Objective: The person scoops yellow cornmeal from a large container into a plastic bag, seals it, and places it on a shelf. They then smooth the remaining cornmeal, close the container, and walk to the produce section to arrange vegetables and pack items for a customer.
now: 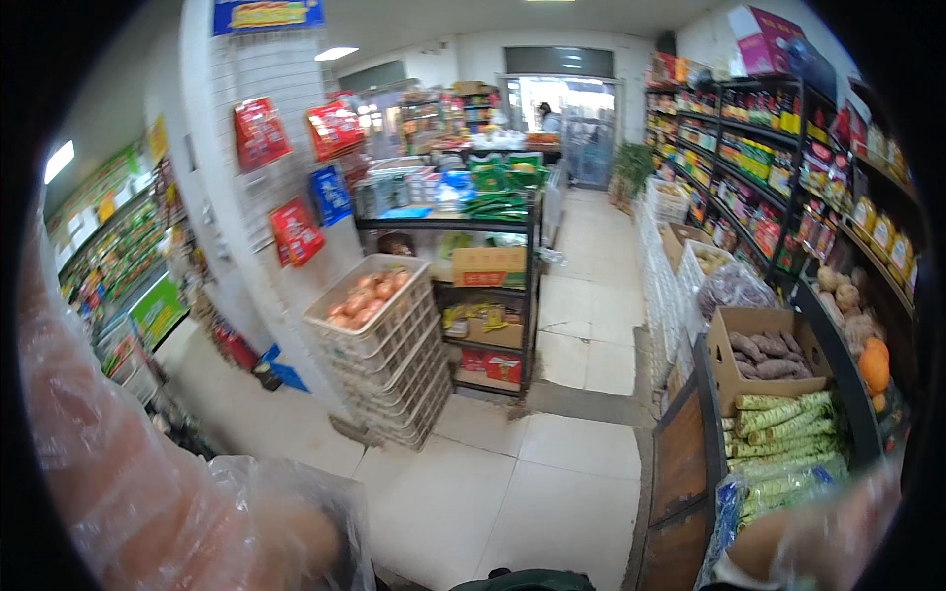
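Observation:
Clear crinkled plastic [111,443] fills the left edge, with blurred pinkish shapes behind it. My left hand [295,535] seems to be the skin-toned shape at its lower end, seen through the plastic; its fingers cannot be made out. At the lower right my right hand [768,543] is blurred and partly cut off, with clear plastic over or beside it; its grip is unclear. Next to it, green stem vegetables, probably celtuce [791,425], lie on a wooden-sided stand, some in a clear plastic bag. Behind them a cardboard box [768,321] holds purple sweet potatoes.
Stacked plastic crates [392,369] with onions on top stand beside a white pillar [251,207]. A black shelf rack [528,295] borders the tiled aisle [584,325]. Bottle shelves [761,133] line the right wall. A person [547,118] is near the far doorway.

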Motion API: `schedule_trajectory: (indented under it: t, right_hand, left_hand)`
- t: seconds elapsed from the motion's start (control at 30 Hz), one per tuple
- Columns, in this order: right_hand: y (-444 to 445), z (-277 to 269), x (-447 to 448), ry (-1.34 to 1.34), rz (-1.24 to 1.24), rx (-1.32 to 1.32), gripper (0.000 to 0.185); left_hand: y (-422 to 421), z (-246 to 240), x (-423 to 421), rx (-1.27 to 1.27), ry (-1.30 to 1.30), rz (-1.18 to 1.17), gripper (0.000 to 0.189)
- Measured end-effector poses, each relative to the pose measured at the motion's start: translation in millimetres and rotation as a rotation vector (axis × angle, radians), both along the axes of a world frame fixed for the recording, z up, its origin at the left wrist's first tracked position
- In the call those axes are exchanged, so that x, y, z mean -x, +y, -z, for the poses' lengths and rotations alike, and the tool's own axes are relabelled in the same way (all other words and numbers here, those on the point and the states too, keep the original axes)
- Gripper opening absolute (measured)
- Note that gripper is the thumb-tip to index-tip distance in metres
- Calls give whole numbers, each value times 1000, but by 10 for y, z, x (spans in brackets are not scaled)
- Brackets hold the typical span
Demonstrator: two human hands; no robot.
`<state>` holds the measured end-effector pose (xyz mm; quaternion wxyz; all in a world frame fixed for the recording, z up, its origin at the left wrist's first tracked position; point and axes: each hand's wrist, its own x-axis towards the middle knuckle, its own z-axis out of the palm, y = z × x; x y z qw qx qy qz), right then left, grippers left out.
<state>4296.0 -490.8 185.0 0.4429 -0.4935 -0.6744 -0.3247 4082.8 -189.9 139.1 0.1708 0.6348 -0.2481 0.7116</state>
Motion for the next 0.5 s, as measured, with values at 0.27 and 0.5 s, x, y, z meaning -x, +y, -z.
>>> schedule_trajectory:
  t: [0.27,0.5]
  right_hand:
    - [23,149,-1299,-10,131,-94,41]
    - [11,110,-2731,-4,90,-87,44]
  left_hand:
    - [311,19,-1716,-30,4,151,25]
    - [238,51,-3016,-21,-19,101,24]
